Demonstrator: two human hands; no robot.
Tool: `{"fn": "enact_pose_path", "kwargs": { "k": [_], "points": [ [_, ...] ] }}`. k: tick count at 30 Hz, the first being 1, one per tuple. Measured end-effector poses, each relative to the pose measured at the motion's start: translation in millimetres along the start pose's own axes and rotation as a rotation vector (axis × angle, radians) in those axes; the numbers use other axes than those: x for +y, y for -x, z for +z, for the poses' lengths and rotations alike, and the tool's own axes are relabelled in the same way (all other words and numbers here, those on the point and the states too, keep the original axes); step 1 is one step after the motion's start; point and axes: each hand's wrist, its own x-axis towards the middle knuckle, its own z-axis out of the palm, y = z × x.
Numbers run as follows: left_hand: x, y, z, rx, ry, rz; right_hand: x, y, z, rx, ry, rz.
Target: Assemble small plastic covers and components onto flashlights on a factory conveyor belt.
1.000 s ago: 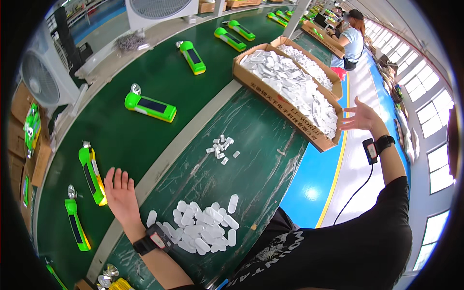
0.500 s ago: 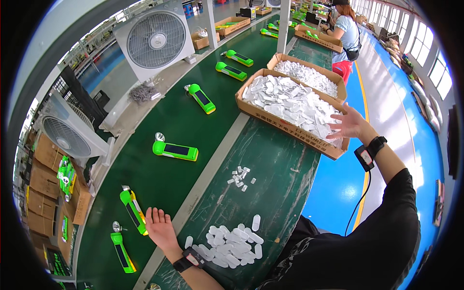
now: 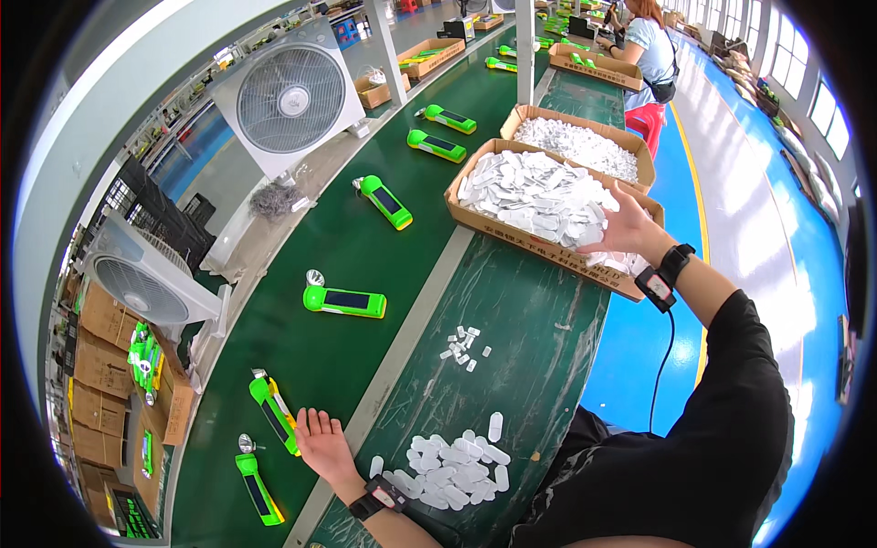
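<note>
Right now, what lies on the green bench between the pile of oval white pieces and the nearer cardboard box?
In the head view, a loose cluster of smaller white pieces lies between the pile and the box.

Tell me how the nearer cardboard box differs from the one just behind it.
The near box holds larger, flat white pieces; the far box holds smaller white bits. The right hand is at the near box, with no hand at the far box. Both are open, brown and well filled.
</note>
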Motion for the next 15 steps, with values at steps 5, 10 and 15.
{"fn": "enact_pose_path", "kwargs": {
  "k": [5, 10, 15],
  "points": [
    [0, 1, -1, 0.000, -0.006, -0.001, 2, 0, -5, -0.152, -0.089, 0.075],
    [0, 3, -7, -0.026, -0.015, -0.003, 5, -7, -7, -0.072, -0.101, -0.003],
    [0, 1, -9, -0.028, -0.015, -0.008, 6, -12, 1, 0.009, -0.059, 0.006]
  ]
}}
